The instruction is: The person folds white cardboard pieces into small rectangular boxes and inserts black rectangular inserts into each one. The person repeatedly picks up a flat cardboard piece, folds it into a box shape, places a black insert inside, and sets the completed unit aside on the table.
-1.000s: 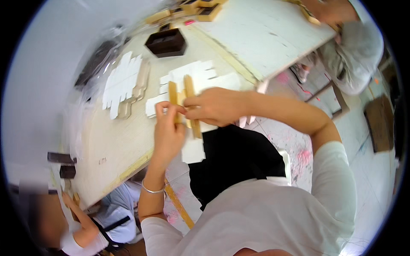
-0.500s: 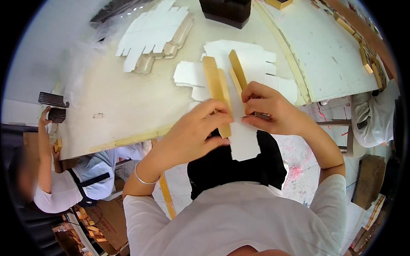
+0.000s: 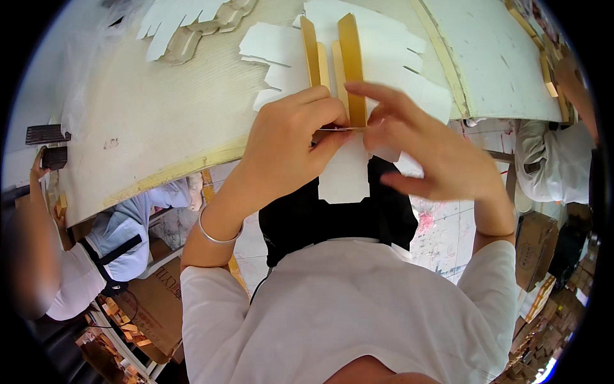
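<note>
A partly folded carton [image 3: 354, 70], gold on its folded-up side walls and white inside, stands between my hands at the table's near edge. Its long white end flap [image 3: 345, 169] hangs toward my lap. My left hand [image 3: 291, 131] is closed, pinching the carton's near-end folds between thumb and fingers. At the carton's right side is my right hand [image 3: 425, 141], slightly blurred, its index finger stretched over the right gold wall and its thumb spread apart. Flat white carton blanks [image 3: 396, 54] lie beneath and beyond the carton.
More white blanks [image 3: 182, 16] are stacked at the far left of the table [image 3: 160, 102]. Another person's hand [image 3: 39, 165] holds a dark ribbed block [image 3: 55, 158] at the left. Small gold boxes [image 3: 548, 73] line the far right edge. A brown carton [image 3: 536, 249] sits low at the right.
My left hand has shifted to the carton's near end and pinches its folds. My right hand has let go there, its fingers spreading. The gold walls stand more upright. The whole view has shifted.
</note>
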A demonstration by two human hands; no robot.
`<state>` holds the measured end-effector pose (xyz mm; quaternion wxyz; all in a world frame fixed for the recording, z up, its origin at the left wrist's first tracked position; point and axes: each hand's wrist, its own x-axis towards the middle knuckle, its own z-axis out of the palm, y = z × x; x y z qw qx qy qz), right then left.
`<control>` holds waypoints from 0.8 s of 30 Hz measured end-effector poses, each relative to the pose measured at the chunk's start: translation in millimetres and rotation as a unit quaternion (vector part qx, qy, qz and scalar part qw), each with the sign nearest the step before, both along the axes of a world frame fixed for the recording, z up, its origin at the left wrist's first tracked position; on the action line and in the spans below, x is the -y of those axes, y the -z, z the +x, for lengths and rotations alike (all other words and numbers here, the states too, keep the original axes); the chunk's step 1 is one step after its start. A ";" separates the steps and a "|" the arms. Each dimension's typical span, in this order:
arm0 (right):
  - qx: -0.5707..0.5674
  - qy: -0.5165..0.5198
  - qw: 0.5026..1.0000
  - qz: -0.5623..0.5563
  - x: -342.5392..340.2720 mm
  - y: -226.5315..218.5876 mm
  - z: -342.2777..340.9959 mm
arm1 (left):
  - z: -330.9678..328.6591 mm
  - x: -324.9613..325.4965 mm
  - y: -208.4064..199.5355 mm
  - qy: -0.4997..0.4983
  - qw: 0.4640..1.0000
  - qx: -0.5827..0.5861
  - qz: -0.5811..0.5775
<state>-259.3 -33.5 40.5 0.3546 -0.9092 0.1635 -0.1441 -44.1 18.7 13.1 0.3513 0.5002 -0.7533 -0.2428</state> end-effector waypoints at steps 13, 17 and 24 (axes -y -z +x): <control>0.264 0.177 0.932 0.174 -9.9 41.0 29.1 | 14.4 -0.1 -14.3 0.077 0.976 -0.116 0.165; 0.279 0.194 0.934 0.106 -13.8 44.4 31.2 | 1.2 1.1 12.3 0.019 0.992 -0.117 -0.034; 0.130 0.213 0.903 -0.351 -13.4 44.6 33.2 | 1.9 4.4 4.8 -0.009 0.974 -0.212 0.081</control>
